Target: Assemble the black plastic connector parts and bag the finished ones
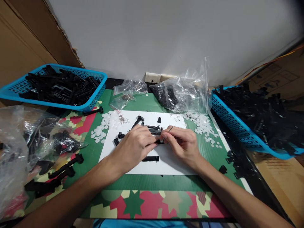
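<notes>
From my remote station, I see a bare left hand [133, 145] and right hand [182, 142], slim forearms [92, 182] uncovered as far as my view reaches, and bright blue cloth [140, 224] at the lap, too cropped to identify the garment.

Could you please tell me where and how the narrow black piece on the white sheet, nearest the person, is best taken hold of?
I'd pinch the narrow black piece by its long edges near the right end, coming from above and the right: it lies lengthwise left to right, with bare white sheet beside that end, while the left hand crowds the other.
</notes>
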`<state>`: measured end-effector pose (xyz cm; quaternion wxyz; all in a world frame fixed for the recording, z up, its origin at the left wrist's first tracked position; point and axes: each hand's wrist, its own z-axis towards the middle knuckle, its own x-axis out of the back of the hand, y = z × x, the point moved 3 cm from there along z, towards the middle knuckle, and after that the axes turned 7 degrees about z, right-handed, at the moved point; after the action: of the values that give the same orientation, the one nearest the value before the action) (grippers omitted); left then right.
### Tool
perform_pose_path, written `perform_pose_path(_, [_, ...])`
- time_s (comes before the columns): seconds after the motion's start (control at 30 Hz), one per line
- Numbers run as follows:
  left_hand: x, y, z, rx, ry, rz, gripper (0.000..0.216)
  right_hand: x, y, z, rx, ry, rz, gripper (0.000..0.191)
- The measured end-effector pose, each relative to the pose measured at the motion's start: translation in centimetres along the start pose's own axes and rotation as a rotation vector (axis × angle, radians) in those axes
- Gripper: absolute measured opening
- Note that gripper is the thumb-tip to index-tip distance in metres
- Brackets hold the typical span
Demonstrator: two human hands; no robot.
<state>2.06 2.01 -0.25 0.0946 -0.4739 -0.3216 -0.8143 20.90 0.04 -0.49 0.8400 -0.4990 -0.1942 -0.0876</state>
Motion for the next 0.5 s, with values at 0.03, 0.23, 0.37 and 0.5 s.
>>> perform_pose_path(0.03, [0.0, -0.1, 0.0, 0.014, 0.004, -0.017, 0.015, 0.0, 0.0, -0.1, 0.018, 0.006, 0.000, 0.026])
perform_pose_path(0.23, [-0.2, -0.4, 0.1, 0.086, -0.002, -0.075, 0.013, -0.2, 0.1, -0.3, 0.026, 0.007, 0.040, 0.024])
perform_pose_path(0.37, [-0.2, -0.4, 0.1, 0.148, 0.039, -0.096, 0.009, 0.5, 0.1, 0.0, -0.034, 0.080, 0.070, 0.032])
perform_pose_path(0.5, [0.0, -0.4, -0.2, 0.226, 0.124, -0.129, 0.014, 2.8, 0.2, 0.7, -0.014, 0.127, 0.066, 0.035])
